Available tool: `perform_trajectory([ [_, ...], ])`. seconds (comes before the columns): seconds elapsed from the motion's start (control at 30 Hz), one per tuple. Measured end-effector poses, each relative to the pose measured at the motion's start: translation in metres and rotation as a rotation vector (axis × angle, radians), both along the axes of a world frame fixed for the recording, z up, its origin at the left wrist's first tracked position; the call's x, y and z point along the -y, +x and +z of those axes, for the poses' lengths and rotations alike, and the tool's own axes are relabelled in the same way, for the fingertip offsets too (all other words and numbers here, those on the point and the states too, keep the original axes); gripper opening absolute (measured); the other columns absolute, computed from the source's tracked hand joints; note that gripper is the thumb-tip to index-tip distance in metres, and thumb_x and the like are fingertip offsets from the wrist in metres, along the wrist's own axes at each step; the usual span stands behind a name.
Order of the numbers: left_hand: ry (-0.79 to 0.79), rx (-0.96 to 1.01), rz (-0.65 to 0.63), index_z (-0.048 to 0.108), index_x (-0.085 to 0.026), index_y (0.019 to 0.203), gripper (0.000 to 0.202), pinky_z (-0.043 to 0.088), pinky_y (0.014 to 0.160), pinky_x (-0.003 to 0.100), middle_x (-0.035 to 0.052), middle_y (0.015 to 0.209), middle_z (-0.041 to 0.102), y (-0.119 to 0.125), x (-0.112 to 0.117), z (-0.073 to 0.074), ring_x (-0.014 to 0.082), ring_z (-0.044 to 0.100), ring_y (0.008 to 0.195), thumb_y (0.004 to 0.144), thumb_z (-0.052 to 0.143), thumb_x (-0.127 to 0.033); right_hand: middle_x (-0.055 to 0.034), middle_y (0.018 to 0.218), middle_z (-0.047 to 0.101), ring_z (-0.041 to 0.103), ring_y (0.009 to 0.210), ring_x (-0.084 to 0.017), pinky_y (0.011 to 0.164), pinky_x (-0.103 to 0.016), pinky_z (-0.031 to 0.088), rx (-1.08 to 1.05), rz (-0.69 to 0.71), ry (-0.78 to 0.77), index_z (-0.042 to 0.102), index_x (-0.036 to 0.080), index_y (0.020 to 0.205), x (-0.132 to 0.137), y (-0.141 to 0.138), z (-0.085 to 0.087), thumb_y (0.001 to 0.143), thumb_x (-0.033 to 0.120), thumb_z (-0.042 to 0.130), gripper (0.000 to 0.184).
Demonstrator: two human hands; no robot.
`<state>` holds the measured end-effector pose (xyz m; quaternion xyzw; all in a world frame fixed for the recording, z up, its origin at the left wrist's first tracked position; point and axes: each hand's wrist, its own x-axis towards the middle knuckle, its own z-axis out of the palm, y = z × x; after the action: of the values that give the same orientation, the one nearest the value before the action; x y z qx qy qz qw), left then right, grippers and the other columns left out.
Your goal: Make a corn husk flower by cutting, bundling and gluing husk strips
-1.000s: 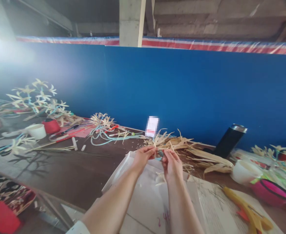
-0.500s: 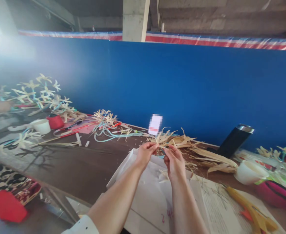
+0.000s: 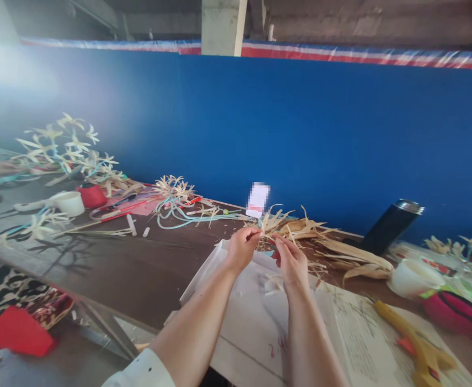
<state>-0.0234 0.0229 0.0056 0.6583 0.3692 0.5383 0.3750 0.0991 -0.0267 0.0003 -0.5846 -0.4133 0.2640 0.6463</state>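
My left hand [image 3: 242, 248] is held up over the white paper sheets [image 3: 236, 306], fingers pinched on a small bundle of pale straw strips [image 3: 268, 223] that fans upward. My right hand [image 3: 291, 260] is beside it, fingers curled and pinching the base of the same straw bundle. A bit of light blue shows between the hands. Both hands hover above the brown table [image 3: 131, 269], just in front of a heap of dried husks [image 3: 332, 247].
A black flask [image 3: 389, 226] leans against the blue wall. White cup [image 3: 415, 277], pink bowl [image 3: 455, 312] and yellow scissors [image 3: 416, 346] lie right. Left: straw flowers [image 3: 70, 150], a white cup [image 3: 70, 202], a red container [image 3: 92, 194], blue strips [image 3: 179, 217].
Both hands have drifted slightly up and right while still working the straw bundle. The camera has tipped down a little, so the table scene sits higher in the frame.
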Motion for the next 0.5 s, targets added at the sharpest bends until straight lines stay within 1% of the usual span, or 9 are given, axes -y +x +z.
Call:
perform_trajectory([
  [0.1, 0.004, -0.02, 0.011, 0.068, -0.016, 0.084, 0.024, 0.044, 0.067, 0.022, 0.0032, 0.076, 0.067, -0.0003, 0.0018, 0.0025, 0.0129, 0.058, 0.07, 0.077, 0.053, -0.033, -0.0074, 0.077, 0.068, 0.055, 0.055, -0.015, 0.044, -0.023, 0.036, 0.025, 0.004, -0.058, 0.07, 0.015, 0.09, 0.001, 0.0001, 0.0025, 0.066, 0.051, 0.06, 0.045],
  [0.23, -0.008, -0.005, 0.018, 0.068, -0.016, 0.084, 0.024, 0.044, 0.067, 0.022, 0.0037, 0.078, 0.067, -0.0001, 0.0015, 0.0028, 0.0131, 0.059, 0.071, 0.077, 0.054, -0.034, -0.0052, 0.071, 0.066, 0.055, 0.057, -0.015, 0.046, -0.023, 0.035, 0.046, 0.069, -0.135, 0.069, 0.015, 0.082, 0.0023, -0.0016, 0.0045, 0.062, 0.048, 0.064, 0.038],
  [0.3, -0.023, 0.009, 0.023, 0.068, -0.016, 0.084, 0.025, 0.044, 0.065, 0.022, 0.0034, 0.078, 0.067, -0.0003, -0.0001, 0.0021, 0.0129, 0.058, 0.07, 0.077, 0.054, -0.036, -0.004, 0.069, 0.064, 0.055, 0.059, -0.015, 0.048, -0.023, 0.036, 0.037, 0.075, -0.164, 0.069, 0.016, 0.078, 0.0023, -0.0013, 0.0039, 0.06, 0.047, 0.066, 0.036],
  [0.4, -0.065, 0.045, 0.049, 0.067, -0.015, 0.084, 0.027, 0.044, 0.064, 0.022, 0.0034, 0.074, 0.067, -0.0014, -0.0035, 0.001, 0.0126, 0.058, 0.067, 0.076, 0.054, -0.037, -0.0017, 0.066, 0.062, 0.053, 0.058, -0.014, 0.048, -0.023, 0.034, -0.034, 0.009, -0.174, 0.07, 0.017, 0.078, 0.0011, 0.0006, 0.0016, 0.057, 0.047, 0.068, 0.036],
  [0.5, -0.089, 0.04, 0.056, 0.068, -0.014, 0.082, 0.027, 0.043, 0.064, 0.022, 0.0037, 0.072, 0.066, -0.0014, -0.0056, -0.0006, 0.0129, 0.057, 0.065, 0.075, 0.054, -0.037, 0.0014, 0.061, 0.058, 0.046, 0.051, -0.01, 0.044, -0.021, 0.03, -0.186, -0.05, -0.146, 0.07, 0.019, 0.081, 0.0001, 0.0013, -0.0001, 0.055, 0.046, 0.072, 0.038],
])
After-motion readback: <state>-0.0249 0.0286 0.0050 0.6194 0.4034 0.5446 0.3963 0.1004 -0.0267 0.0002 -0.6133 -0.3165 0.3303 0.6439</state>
